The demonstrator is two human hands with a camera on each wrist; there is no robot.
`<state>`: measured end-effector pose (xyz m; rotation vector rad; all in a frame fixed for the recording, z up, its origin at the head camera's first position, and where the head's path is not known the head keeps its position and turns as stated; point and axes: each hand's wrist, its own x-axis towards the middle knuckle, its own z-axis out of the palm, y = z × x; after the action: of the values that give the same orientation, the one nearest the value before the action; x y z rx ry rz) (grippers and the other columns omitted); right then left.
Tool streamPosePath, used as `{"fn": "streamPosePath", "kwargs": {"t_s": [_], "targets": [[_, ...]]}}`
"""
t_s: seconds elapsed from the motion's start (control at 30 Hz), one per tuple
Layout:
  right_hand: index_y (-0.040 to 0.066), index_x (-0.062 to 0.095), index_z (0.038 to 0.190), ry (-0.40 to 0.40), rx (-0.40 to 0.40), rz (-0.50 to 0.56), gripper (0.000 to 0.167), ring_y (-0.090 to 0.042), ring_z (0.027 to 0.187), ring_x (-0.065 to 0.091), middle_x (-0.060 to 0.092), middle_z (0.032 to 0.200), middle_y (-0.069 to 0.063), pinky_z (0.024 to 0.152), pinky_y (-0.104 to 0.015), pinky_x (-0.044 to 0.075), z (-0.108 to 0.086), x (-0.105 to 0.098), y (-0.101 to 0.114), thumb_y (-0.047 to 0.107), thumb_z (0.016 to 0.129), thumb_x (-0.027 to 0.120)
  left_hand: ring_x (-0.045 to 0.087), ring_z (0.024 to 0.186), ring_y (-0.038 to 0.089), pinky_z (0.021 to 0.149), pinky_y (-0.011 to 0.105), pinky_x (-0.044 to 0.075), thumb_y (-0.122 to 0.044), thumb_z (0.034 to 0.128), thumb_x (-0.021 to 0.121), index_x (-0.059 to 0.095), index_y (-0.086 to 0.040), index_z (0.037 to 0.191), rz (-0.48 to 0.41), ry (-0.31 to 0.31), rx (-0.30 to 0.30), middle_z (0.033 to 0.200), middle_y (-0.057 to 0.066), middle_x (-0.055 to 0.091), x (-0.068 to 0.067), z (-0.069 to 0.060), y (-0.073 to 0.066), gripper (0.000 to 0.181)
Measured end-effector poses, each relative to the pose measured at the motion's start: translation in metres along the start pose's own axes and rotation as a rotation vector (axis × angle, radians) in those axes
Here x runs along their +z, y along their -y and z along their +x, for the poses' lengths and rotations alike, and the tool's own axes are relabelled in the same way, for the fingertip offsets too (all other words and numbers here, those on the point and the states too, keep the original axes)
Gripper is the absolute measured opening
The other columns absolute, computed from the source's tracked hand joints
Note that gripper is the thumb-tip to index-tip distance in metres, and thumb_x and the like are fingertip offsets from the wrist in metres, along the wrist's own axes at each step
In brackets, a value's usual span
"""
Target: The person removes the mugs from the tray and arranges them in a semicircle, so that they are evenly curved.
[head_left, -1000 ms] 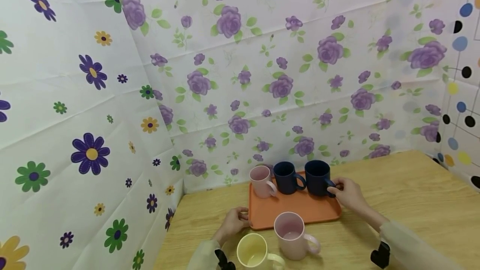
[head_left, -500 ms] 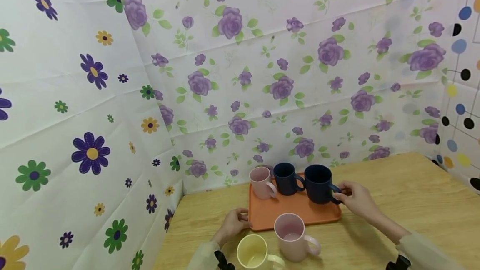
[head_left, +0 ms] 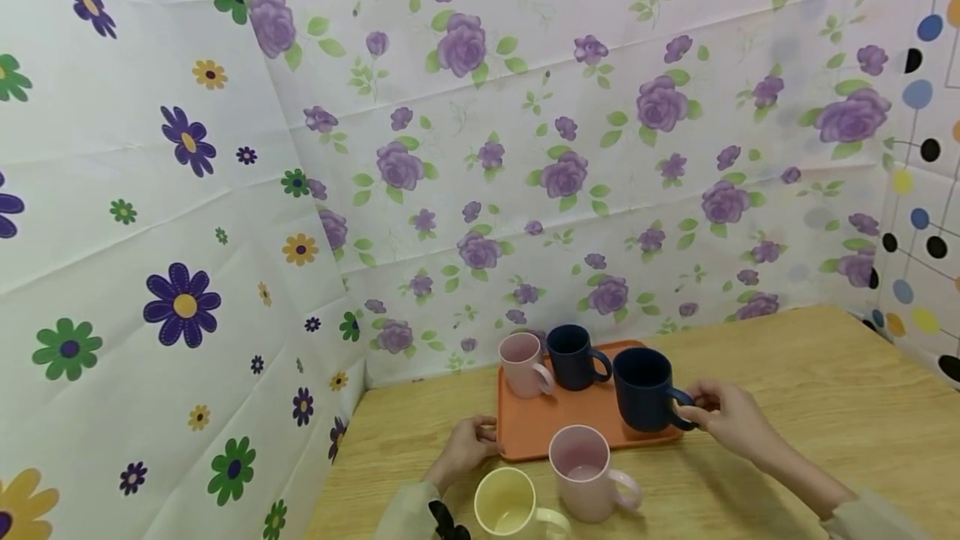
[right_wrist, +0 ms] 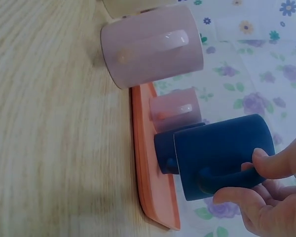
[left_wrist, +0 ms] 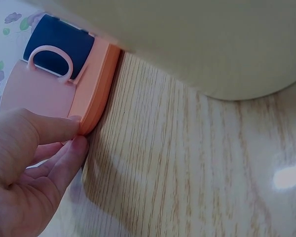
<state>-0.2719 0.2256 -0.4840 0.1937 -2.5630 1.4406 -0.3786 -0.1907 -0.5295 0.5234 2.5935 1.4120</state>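
My right hand (head_left: pixel 731 419) pinches the handle of a dark blue mug (head_left: pixel 642 397) above the right front of an orange tray (head_left: pixel 543 423). In the right wrist view, thumb and fingers close on that handle, and the mug's base looks raised off the tray. With its thumb on top and fingers below, my left hand (left_wrist: pixel 32 163) grips the tray's front left corner. On the tray's back half stand a small pink mug (head_left: pixel 523 372) and another dark blue mug (head_left: pixel 572 363). The left wrist view shows both of these in part.
A larger pink mug (head_left: pixel 582 482) stands on the wooden table (head_left: pixel 810 407) just before the tray. Left of it is a pale yellow mug (head_left: pixel 502 500), cut off by the lower edge. Flowered cloth (head_left: pixel 600 190) hangs behind the table and on the left.
The dark blue mug in my right hand has come forward and slightly right, from the tray's back right to above its front edge. My left hand keeps its place on the tray.
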Motion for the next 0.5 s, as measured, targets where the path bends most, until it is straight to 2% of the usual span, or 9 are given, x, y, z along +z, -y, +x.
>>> {"fn": "streamPosePath", "kwargs": {"t_s": [0.4, 0.5], "targets": [[0.001, 0.065, 0.100, 0.126, 0.058, 0.073, 0.025, -0.014, 0.073, 0.063, 0.067, 0.086, -0.010, 0.060, -0.030, 0.054, -0.018, -0.005, 0.002, 0.022, 0.088, 0.070, 0.066, 0.081, 0.020, 0.064, 0.020, 0.052, 0.000, 0.0794, 0.075, 0.057, 0.012, 0.120, 0.017, -0.001, 0.007, 0.092, 0.020, 0.069, 0.000, 0.002, 0.004, 0.047], [0.000, 0.066, 0.099, 0.148, 0.041, 0.071, 0.024, -0.012, 0.072, 0.062, 0.067, 0.085, -0.010, 0.059, -0.029, 0.053, -0.021, -0.005, 0.002, 0.022, 0.088, 0.069, 0.066, 0.081, 0.019, 0.065, 0.021, 0.052, -0.001, 0.0794, 0.075, 0.057, 0.012, 0.121, 0.020, 0.002, 0.007, 0.092, 0.019, 0.069, -0.001, 0.002, 0.004, 0.047]]}}
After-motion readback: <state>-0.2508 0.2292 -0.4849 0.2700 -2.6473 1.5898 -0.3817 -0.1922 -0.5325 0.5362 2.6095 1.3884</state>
